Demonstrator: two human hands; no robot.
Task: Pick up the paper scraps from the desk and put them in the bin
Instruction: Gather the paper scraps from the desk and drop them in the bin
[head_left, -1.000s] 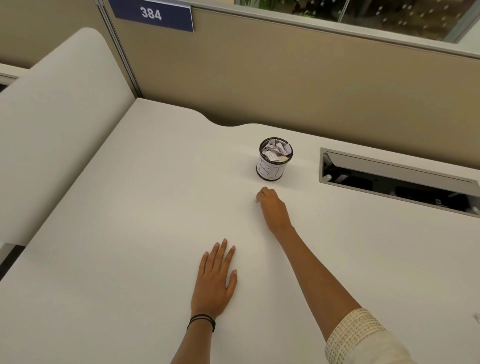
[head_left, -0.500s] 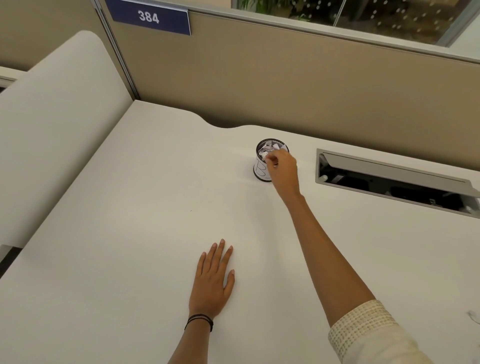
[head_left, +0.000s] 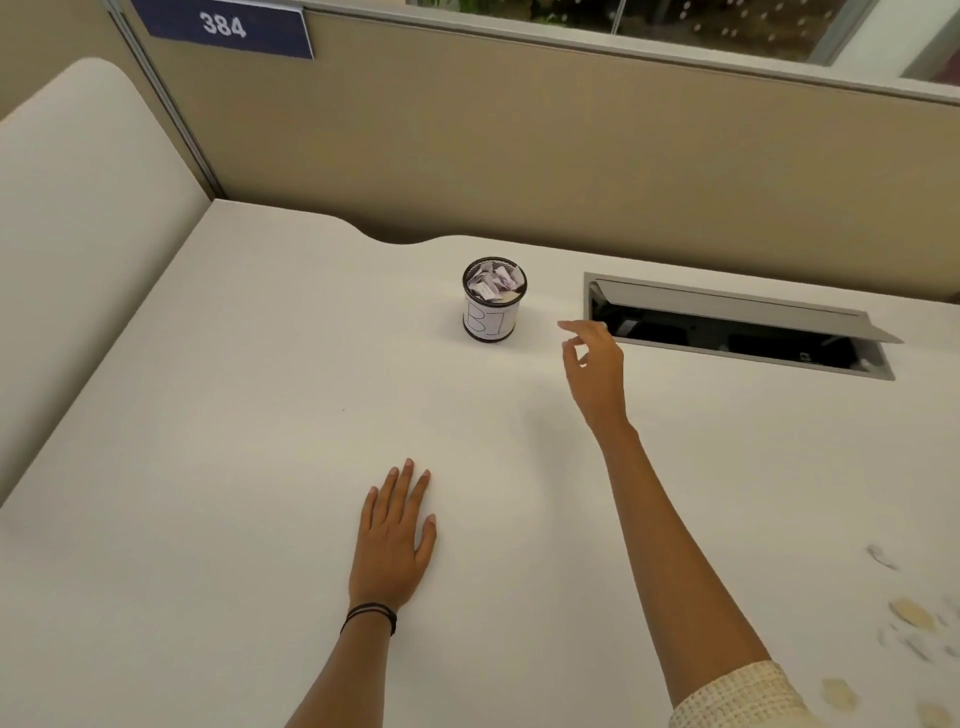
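Bin (head_left: 492, 312) upright mid-desk — crumpled scraps inside; loose paper scraps (head_left: 911, 616) scattered at right edge.

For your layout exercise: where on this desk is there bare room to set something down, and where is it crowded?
Bare: the wide stretch of desk between the side panel, the bin and the left hand. Crowded: paper scraps at the near right edge; the open cable hatch behind the right hand.

The bin (head_left: 493, 306) hides its own depth: only the top layer of crumpled paper shows, and the writing on its label is partly turned away. At the lower right of the frame, the paper scraps (head_left: 911, 613) on the counter (head_left: 234, 415) are blurred and run off the edge. The open hatch (head_left: 737, 332) at right is too dark inside to read.
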